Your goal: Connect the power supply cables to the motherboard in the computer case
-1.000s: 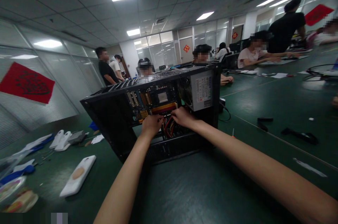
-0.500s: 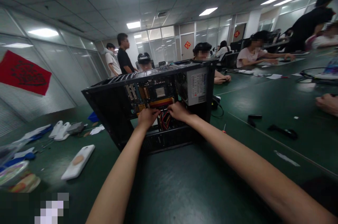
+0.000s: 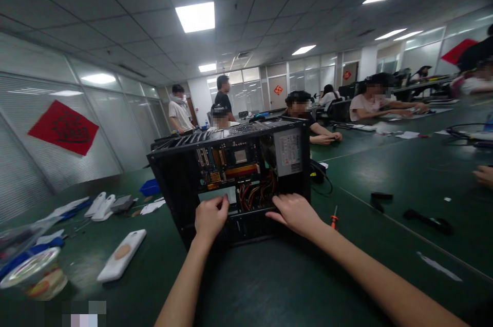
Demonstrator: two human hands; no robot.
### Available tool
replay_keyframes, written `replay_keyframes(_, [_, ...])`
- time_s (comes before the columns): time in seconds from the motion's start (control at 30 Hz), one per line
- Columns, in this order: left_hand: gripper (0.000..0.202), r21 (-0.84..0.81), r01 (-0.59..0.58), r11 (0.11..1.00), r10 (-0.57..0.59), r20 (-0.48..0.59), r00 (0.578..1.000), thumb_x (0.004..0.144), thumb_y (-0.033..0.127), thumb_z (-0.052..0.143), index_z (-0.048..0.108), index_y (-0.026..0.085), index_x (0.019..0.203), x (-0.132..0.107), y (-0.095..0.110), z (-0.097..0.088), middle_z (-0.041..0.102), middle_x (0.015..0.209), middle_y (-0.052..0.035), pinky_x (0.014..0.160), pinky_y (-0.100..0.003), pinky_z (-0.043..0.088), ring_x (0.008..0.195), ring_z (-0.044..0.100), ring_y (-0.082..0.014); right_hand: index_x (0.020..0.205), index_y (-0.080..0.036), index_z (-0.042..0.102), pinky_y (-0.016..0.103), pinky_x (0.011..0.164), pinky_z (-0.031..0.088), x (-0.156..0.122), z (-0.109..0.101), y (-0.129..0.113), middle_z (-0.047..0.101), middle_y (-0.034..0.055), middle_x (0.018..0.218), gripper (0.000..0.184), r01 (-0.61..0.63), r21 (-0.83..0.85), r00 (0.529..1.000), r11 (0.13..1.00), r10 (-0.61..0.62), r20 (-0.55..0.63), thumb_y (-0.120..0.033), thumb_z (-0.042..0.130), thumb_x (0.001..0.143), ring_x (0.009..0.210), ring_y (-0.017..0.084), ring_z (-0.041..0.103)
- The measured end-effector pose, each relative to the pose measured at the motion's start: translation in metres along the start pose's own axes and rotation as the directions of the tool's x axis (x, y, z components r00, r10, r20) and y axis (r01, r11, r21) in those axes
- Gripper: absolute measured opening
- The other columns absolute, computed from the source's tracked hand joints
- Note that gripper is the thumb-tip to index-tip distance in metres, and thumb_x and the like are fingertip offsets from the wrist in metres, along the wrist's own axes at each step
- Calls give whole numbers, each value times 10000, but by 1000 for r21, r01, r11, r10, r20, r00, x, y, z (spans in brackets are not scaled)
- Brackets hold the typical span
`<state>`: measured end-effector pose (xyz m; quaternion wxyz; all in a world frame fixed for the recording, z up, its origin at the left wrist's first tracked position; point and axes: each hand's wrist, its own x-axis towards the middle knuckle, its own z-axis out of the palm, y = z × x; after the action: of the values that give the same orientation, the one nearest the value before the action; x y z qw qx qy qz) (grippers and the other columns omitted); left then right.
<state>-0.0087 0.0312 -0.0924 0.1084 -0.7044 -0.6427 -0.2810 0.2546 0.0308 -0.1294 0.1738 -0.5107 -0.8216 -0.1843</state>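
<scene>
The computer case (cables inside) stands between phone, left, and screwdriver, right.

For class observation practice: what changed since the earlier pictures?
The bare left hand and bare right hand have moved down and apart, away from the red and yellow slots; any release is unclear. The open black metal computer case still stands on the green table.

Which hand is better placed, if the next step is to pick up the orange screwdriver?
Probably the right hand. The orange screwdriver lies on the table close to its wrist, and this hand looks open. The left hand is clearly farther away.
</scene>
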Motion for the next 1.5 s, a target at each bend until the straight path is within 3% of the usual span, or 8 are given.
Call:
replay_keyframes(0.17, [459,14,78,997,-78,-45,996,988,462,414,785,259,810,7,2,4,757,786,-78,613,-293,359,768,708,-227,949,-154,669,313,678,402,5,3,-8,733,120,834,319,-87,-48,995,995,89,46,-465,600,950,796,252,711])
replay_keyframes(0.43, [461,-18,111,994,-112,-40,993,968,479,407,779,271,793,14,-1,7,756,790,-71,600,-310,350,757,701,-247,944,-143,687,349,703,424,8,-2,-25,733,153,820,365,-202,-83,976,976,207,65,-490,576,954,802,280,716])
replay_keyframes(0.67, [457,-274,330,903,-356,-49,933,948,526,415,771,266,826,44,-33,12,750,793,-52,586,-289,346,751,678,-231,970,-134,686,405,699,474,11,-11,-62,716,177,792,297,-293,-34,948,955,295,117,-416,594,950,785,332,718])
replay_keyframes(0.87, [493,-280,357,891,-413,-176,893,942,536,400,764,228,820,61,-63,27,720,747,-76,583,-291,317,722,640,-224,1066,-110,663,420,664,523,17,-11,-104,713,212,833,233,-298,-38,935,954,299,191,-297,589,947,780,342,728])
replay_keyframes(1.03, [488,-263,413,872,-458,-140,878,926,561,412,773,236,876,71,-77,27,735,812,-84,591,-296,307,771,649,-251,1094,-72,659,399,577,529,31,-8,-141,709,262,843,253,-282,21,918,959,263,298,-148,464,952,766,343,736])
replay_keyframes(1.27, [478,-292,436,851,-448,27,894,951,541,392,761,239,909,61,-75,17,756,830,-39,595,-270,339,805,678,-227,1106,-79,703,338,474,485,50,-17,-185,700,301,1007,398,-117,74,921,990,80,382,-20,375,887,693,287,721])
replay_keyframes(1.43, [477,-195,394,898,-383,90,919,949,527,387,781,265,888,43,-53,14,770,873,-63,627,-284,367,881,700,-259,1334,-4,596,404,516,523,13,-22,-182,716,274,918,507,146,-100,967,984,-120,227,-68,525,836,683,298,684])
replay_keyframes(1.5, [457,-129,380,916,-370,98,924,936,510,408,797,273,892,39,-44,13,774,874,-79,654,-302,382,892,706,-285,1167,-33,707,509,662,555,-10,-20,-169,725,265,919,366,287,-161,956,944,-272,109,-139,564,848,769,337,689])
